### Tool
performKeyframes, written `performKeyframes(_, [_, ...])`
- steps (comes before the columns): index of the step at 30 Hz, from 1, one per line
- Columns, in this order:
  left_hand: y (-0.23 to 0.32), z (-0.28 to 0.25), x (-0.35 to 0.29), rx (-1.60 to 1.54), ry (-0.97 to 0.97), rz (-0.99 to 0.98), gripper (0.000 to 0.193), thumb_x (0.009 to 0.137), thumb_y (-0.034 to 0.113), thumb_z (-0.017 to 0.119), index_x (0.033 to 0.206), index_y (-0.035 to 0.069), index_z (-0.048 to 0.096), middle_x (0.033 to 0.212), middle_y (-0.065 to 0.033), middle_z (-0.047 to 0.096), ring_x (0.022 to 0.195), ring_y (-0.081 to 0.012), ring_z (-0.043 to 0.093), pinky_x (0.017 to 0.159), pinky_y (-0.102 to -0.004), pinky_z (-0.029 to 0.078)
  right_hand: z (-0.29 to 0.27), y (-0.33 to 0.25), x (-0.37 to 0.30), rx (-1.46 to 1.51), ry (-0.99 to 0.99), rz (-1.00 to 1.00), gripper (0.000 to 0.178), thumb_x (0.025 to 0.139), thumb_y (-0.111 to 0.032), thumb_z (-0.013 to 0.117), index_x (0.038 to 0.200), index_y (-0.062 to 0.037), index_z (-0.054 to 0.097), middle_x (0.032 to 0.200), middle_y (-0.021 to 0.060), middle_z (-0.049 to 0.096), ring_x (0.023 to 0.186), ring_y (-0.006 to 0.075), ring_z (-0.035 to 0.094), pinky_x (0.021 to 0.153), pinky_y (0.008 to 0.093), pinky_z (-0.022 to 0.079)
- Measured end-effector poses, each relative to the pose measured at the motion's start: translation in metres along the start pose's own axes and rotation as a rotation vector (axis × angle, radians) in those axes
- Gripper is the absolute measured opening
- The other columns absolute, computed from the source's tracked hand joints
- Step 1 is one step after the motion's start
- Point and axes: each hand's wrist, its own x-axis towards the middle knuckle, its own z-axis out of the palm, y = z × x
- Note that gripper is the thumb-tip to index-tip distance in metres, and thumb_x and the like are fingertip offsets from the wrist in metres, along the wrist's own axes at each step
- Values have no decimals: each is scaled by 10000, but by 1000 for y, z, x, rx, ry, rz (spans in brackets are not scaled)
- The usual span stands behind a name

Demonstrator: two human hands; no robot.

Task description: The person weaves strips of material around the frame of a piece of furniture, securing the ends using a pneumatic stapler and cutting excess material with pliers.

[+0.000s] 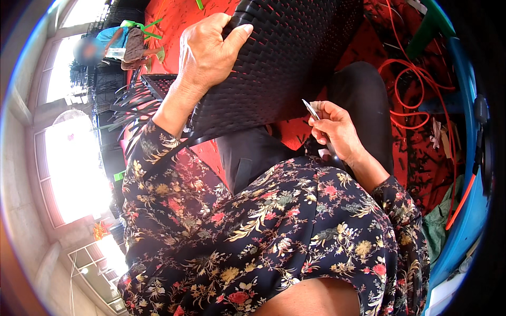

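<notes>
A black woven panel (284, 63), made of flat plastic strips, stands tilted in front of my knees. My left hand (208, 52) is closed over its left edge, with the thumb lying on the woven face. To the right of the panel's lower part, my right hand (337, 129) grips a slim tool with a pointed silvery tip (311, 109). The tip points up and left, apart from the weave. Most of the tool is hidden by my fingers, so its exact kind does not show.
Loose black strips (124, 110) hang at the panel's left. Black scraps litter the red floor (416, 174). A coiled orange-red hose (416, 97) lies at right, beside a blue plastic edge (469, 210). Another person (118, 45) sits at the far left.
</notes>
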Motion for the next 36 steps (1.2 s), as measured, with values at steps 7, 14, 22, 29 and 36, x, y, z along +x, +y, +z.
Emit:
performKeyframes(7, [-3,-4,0,29,-99,-129,244,830,235,679,802,-5,645,598,-25,566,559,-68,478,536,-256,397,0,0,0,20,1,-2,275,819,51,490,1094,60,501,808,58,542,567,73,468,465,202,350])
performKeyframes(14, [3,-5,-1,47,-47,-57,276,818,273,681,802,3,625,628,-83,600,583,-171,562,567,-305,437,4,-1,-3,16,-16,3,246,824,46,491,1069,49,511,803,51,541,564,68,468,465,200,350])
performKeyframes(22, [6,2,10,111,64,55,346,764,318,697,713,-2,573,621,-160,579,564,-327,577,538,-404,444,0,3,1,20,-31,11,242,832,47,512,1069,3,527,803,33,556,571,64,482,462,186,349])
performKeyframes(29, [2,2,9,57,-15,-82,267,816,272,701,819,10,650,614,-27,597,566,-77,521,531,-262,416,1,-1,-1,11,11,12,215,830,38,499,1043,38,517,792,48,540,567,72,470,467,204,355])
performKeyframes(36, [-13,7,12,-253,-206,-159,394,827,376,642,771,-11,596,614,-99,574,583,-162,529,587,-336,433,-3,6,3,9,-22,13,241,823,32,537,1061,-5,519,805,38,548,570,69,486,461,192,355])
